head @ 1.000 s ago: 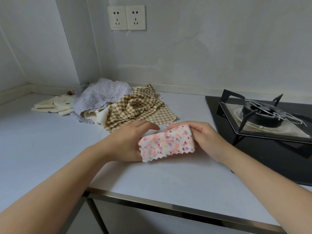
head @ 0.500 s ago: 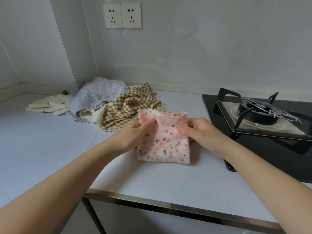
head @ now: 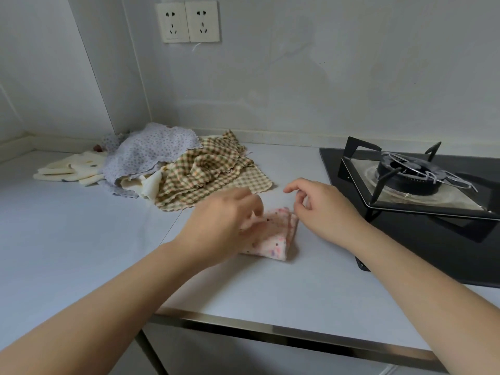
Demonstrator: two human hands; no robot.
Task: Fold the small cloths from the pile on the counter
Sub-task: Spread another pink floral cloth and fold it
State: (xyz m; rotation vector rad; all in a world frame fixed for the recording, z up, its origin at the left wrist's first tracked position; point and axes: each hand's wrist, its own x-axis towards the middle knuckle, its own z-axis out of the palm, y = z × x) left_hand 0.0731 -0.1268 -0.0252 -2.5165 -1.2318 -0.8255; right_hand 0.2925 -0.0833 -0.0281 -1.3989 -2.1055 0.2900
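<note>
A small pink speckled cloth (head: pixel 278 239) lies folded into a compact square on the white counter (head: pixel 81 239), near the middle. My left hand (head: pixel 219 223) covers its left part, fingertips down on the fabric. My right hand (head: pixel 324 212) hovers just right of the cloth, fingers loosely curled and holding nothing. Behind them sits the pile: a crumpled tan checked cloth (head: pixel 205 171) and a lilac dotted cloth (head: pixel 151 152), with more fabric hidden beneath.
Cream cloths (head: pixel 67 169) lie flat at the far left of the pile. A black gas stove (head: pixel 411 180) with a raised pan support occupies the right side. The counter's metal front edge (head: pixel 270 334) runs below my forearms. Two wall sockets (head: pixel 189 21) hang above.
The pink cloth went from held up between both hands to folded smaller and lying flat on the counter. My right hand has let go and lifted off; my left stays on it.
</note>
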